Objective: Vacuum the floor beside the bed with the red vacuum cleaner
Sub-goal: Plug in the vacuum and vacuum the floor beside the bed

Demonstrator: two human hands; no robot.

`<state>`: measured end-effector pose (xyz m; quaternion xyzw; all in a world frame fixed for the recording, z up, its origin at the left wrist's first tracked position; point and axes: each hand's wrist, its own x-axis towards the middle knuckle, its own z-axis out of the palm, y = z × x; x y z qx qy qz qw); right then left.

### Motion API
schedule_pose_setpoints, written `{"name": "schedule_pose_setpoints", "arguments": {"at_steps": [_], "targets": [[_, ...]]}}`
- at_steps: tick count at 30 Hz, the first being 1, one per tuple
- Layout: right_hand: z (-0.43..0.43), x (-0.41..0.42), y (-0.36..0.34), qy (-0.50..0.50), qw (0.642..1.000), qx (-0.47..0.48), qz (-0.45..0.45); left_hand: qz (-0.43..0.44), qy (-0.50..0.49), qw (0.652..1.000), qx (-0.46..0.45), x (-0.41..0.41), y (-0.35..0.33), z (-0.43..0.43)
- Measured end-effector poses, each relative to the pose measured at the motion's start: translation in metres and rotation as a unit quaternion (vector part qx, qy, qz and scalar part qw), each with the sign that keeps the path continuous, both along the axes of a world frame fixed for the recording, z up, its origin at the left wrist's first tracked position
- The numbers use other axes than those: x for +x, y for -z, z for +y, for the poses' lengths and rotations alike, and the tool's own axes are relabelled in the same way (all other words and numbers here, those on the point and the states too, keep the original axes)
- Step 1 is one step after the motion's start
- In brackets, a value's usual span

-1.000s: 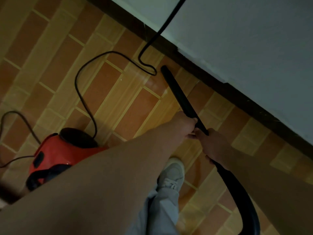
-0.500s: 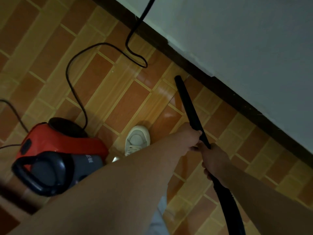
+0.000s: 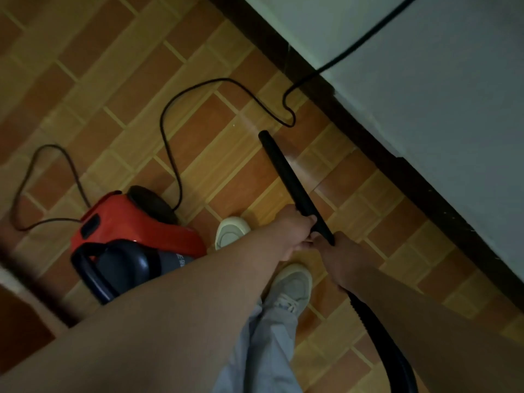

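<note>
Red vacuum cleaner sits on the tiled floor to the person's left, near the left shoe, well apart from the bed. Its dark grey canister end with the black carry handle faces the person; what the canister holds cannot be seen from here.

A black power cord leaves the machine's rear, loops across the tiles and runs up over the bed's pale surface. A second, thinner loop of cord lies on the floor to the left of the machine.

The left hand has its fingers curled round the black suction tube. The right hand grips the same tube just behind it, where the ribbed hose begins, and the two hands sit almost touching. The tube slants forward and down, its open tip close to the cord's bend, near the dark strip along the bed's base. Whether the tip touches the tiles is not clear.

The right shoe and a light trouser leg show below the hands.
</note>
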<state>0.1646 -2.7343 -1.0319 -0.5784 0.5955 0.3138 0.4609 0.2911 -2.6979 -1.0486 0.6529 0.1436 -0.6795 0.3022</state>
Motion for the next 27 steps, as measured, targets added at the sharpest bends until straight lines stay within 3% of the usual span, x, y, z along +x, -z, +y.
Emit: {"name": "schedule_pose_setpoints", "arguments": {"at_steps": [19,24,27], "targets": [[-0.040,0.156,-0.074,-0.075,0.997,-0.020,-0.028,-0.025,-0.085,0.996,-0.030,0.146,-0.068,-0.027],[-0.049,0.196,-0.074,-0.133,0.991,-0.031,-0.011,-0.055,-0.117,0.992,-0.010,0.181,-0.073,-0.034],[-0.056,0.221,-0.075,-0.118,0.992,-0.007,-0.037,-0.067,-0.123,0.990,0.001,0.202,-0.075,-0.033]]}}
